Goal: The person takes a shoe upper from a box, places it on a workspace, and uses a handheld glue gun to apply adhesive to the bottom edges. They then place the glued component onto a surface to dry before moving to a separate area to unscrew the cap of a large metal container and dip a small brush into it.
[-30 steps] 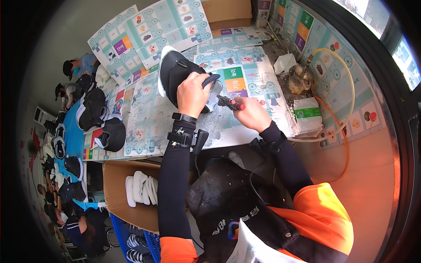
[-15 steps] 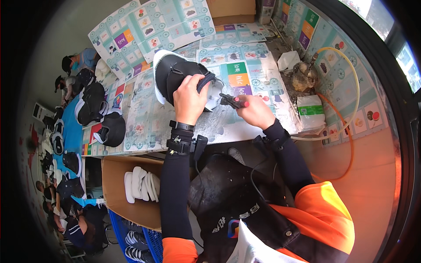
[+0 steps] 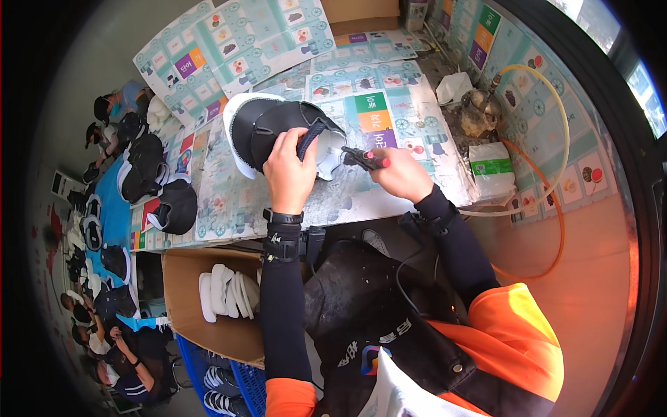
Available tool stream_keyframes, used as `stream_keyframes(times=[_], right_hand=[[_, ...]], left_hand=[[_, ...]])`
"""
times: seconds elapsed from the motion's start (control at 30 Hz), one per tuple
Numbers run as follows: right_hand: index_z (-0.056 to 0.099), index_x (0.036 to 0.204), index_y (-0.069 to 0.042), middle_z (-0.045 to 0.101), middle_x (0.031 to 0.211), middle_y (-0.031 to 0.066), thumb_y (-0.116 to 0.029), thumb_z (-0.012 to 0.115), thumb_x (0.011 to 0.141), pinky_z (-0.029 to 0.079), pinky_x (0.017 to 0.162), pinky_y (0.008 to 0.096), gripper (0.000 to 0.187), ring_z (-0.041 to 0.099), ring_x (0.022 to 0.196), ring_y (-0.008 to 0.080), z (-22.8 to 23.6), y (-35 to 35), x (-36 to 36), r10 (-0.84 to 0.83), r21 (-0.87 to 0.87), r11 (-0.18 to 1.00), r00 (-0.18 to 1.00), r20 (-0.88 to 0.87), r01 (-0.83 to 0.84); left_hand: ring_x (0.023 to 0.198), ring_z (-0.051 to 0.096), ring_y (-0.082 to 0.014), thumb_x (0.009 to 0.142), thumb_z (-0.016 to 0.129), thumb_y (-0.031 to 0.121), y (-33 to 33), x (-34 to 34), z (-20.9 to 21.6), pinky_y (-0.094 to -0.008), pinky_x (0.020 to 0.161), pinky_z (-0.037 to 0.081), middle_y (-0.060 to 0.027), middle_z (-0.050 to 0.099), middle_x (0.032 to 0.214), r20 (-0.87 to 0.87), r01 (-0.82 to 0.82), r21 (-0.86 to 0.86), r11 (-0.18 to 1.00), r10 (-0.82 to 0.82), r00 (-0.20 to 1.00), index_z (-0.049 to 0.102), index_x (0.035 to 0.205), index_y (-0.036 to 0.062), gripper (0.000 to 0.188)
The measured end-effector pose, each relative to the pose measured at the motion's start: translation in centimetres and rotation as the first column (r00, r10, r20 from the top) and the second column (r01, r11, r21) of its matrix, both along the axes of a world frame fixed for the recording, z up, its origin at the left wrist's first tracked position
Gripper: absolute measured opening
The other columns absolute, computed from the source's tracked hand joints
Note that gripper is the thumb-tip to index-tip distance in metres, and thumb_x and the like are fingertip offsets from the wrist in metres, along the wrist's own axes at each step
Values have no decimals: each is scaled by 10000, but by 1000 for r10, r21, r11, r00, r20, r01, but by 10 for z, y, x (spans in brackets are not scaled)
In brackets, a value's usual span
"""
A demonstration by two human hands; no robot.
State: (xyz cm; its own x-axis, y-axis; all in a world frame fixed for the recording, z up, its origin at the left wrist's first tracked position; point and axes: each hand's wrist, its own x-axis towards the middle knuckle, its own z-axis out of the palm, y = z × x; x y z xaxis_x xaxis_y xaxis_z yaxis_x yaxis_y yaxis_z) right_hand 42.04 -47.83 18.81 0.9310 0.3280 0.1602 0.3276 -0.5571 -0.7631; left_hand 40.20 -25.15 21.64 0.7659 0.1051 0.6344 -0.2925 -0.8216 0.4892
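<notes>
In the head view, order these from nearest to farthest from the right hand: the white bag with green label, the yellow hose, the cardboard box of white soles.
From the right hand:
1. White bag with green label, just to its right.
2. Yellow hose, farther right, by the wall.
3. Cardboard box of white soles, lower left, below the table.

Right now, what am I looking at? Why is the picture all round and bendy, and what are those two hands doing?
The picture comes from a camera worn on a person's head, looking down. Its very wide lens bends straight edges, so everything looks round. The two arms in black sleeves belong to that person. The left hand grips a black shoe upper with a white sole, holding it on the table, which is covered with printed sheets. The right hand holds a small dark tool with a red part, its tip pointing at the shoe. More black shoe uppers lie to the left. A cardboard box below holds white soles.
</notes>
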Motion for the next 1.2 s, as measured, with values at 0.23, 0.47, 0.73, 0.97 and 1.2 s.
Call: stream_keyframes(times=[0.23, 0.47, 0.73, 0.97, 1.2], right_hand=[[694, 939, 25, 669, 860, 298, -124, 572, 804, 506, 789, 519, 235, 639, 878, 496, -6, 0, 4, 65, -2, 998, 996, -55, -65], [712, 948, 30, 673, 892, 316, -116, 541, 810, 520, 821, 540, 264, 636, 913, 515, -1, 0, -2, 135, 33, 991, 985, -106, -132], [694, 909, 37, 660, 860, 315, -118, 551, 802, 513, 796, 543, 236, 628, 885, 517, 1, 1, -6, 215, 82, 975, 969, -123, -206], [689, 897, 23, 662, 866, 301, -111, 573, 779, 509, 790, 532, 213, 629, 884, 506, 20, -2, -12, 221, 50, 975, 961, -168, -215], [698, 934, 11, 674, 826, 247, -107, 617, 745, 509, 738, 459, 237, 639, 814, 443, 14, -6, -11, 260, 38, 966, 954, -151, -257]], left_hand=[[883, 690, -332, 954, 702, 182, -1, -30, -10, -409, 767, 536, -133, 694, 981, -18, -83, -45, 996, 82, 996, 664, 1090, 37, 202], [851, 699, -258, 953, 711, 110, 3, -57, -25, -350, 771, 542, -146, 701, 1009, -42, -115, -64, 991, 113, 993, 653, 1124, -8, 216], [854, 722, -194, 969, 702, 89, 5, -69, -34, -318, 760, 555, -129, 706, 1027, -86, -51, -160, 986, 37, 996, 638, 1152, -27, 226], [875, 729, -192, 967, 700, 75, 3, -79, -39, -311, 777, 558, -121, 701, 1056, -99, -34, -212, 977, 13, 995, 634, 1156, -33, 228], [805, 696, -232, 923, 715, 65, -2, -82, -45, -358, 736, 538, -112, 668, 1011, -102, -54, -255, 965, 28, 994, 641, 1139, 7, 236]])
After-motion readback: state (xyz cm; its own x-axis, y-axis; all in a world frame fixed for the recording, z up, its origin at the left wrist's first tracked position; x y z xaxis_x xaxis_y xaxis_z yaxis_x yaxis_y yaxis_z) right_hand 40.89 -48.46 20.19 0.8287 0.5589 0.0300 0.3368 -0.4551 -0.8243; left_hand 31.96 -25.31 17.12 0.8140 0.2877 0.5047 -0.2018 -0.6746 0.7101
